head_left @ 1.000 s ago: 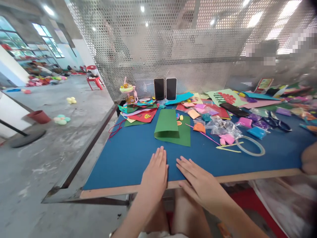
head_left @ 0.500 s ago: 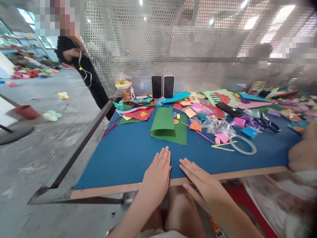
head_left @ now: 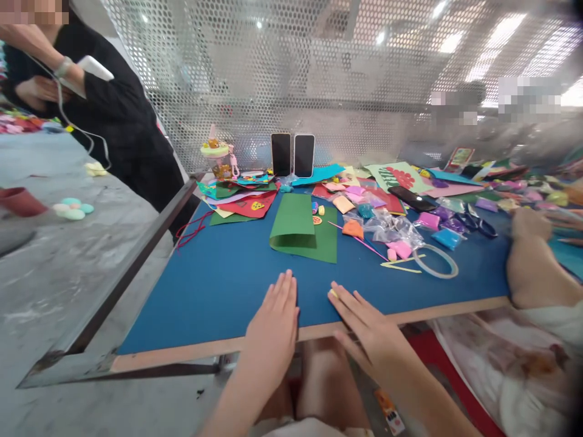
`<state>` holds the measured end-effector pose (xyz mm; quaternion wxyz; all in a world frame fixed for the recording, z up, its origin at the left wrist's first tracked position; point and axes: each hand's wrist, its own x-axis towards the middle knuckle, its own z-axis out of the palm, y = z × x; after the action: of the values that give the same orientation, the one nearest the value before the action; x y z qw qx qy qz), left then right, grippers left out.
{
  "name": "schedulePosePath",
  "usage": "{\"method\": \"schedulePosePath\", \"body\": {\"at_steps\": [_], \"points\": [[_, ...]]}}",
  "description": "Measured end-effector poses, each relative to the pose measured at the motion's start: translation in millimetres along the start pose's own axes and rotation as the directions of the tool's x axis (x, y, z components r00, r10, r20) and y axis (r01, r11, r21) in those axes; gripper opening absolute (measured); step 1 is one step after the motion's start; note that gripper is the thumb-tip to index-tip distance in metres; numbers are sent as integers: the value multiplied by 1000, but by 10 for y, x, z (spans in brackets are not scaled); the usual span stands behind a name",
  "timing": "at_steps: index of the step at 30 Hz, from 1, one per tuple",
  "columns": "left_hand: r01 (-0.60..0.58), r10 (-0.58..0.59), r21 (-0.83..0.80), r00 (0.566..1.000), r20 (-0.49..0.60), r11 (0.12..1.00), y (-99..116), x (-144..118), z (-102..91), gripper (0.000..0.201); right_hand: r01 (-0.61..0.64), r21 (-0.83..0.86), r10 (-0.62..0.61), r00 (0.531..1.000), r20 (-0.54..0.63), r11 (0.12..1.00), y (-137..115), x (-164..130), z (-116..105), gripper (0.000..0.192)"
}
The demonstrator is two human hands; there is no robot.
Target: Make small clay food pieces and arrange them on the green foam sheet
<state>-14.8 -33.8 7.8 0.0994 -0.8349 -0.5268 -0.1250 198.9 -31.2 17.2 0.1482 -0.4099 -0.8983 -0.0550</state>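
Observation:
My left hand (head_left: 273,318) lies flat on the blue tabletop (head_left: 204,291) near its front edge, fingers stretched out. To its right, my right hand (head_left: 362,325) also rests with fingers extended. A small yellow bit (head_left: 334,294), perhaps modelling clay, shows under its index fingertip; how far it runs beneath the fingers is hidden. Beyond both hands lies a folded green sheet of paper (head_left: 294,218), its upper flap bowed up. Pale yellow strips (head_left: 403,264) form a narrow V to the right, beside a clear ring (head_left: 437,262).
Bagged coloured clay (head_left: 449,238), a pink stick (head_left: 364,241), scissors (head_left: 478,221) and a black phone-like object (head_left: 410,198) lie at the right. Two phones (head_left: 291,155) lean on the perforated metal screen. A co-worker's arm (head_left: 535,261) reaches in at right; a person in black (head_left: 118,115) stands left.
The view has swung a little left, and the person in black shows more fully. My hands sit slightly farther apart, with the yellow bit now visible under my right fingertips.

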Motion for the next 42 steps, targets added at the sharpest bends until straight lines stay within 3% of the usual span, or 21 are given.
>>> {"method": "schedulePosePath", "body": {"at_steps": [3, 5, 8, 10, 14, 18, 21, 25, 28, 31, 34, 37, 42], "points": [[-17, 18, -32, 999, 35, 999, 81, 292, 75, 45, 36, 14, -37, 998, 54, 999, -118, 167, 29, 47], [63, -62, -36, 997, 43, 997, 5, 421, 114, 45, -68, 24, 66, 994, 83, 997, -95, 309, 42, 49], [199, -199, -15, 980, 27, 980, -213, 349, 100, 45, -250, 46, 246, 965, 90, 967, 45, 345, 14, 52], [238, -238, -4, 971, 7, 971, -317, 163, 45, 47, -301, 75, 293, 951, 102, 951, 119, 229, -25, 53], [99, -100, -20, 995, -13, 995, -218, -92, -30, 47, -223, 119, 203, 967, 156, 968, 66, 1, -63, 52], [2, -1, -96, 1000, 4, 995, -8, 147, 46, 46, -95, 106, 74, 981, 182, 990, -81, 141, -24, 49], [86, -84, -86, 996, 26, 993, -58, 342, 100, 46, -163, 78, 149, 976, 161, 984, -80, 280, -1, 50], [189, -189, -5, 982, 16, 982, -181, 188, 85, 47, -301, 76, 289, 948, 131, 951, 18, 215, -19, 51], [85, -86, 21, 996, 14, 996, -96, -5, 54, 47, -296, 118, 282, 952, 123, 948, 66, 182, -71, 50], [24, -24, -9, 1000, 20, 1000, 56, 50, 41, 47, -299, 141, 291, 954, 69, 944, 78, 393, -106, 50], [79, -77, -53, 996, 38, 995, 89, 292, 45, 47, -270, 159, 269, 963, 27, 949, 73, 760, -36, 52], [162, -158, -63, 985, 63, 985, -37, 425, 40, 46, -202, 137, 194, 979, 70, 970, 83, 992, 113, 54], [291, -291, 10, 956, 47, 957, -201, 203, -7, 48, -192, 48, 183, 973, 144, 980, 73, 793, 135, 58]]}}
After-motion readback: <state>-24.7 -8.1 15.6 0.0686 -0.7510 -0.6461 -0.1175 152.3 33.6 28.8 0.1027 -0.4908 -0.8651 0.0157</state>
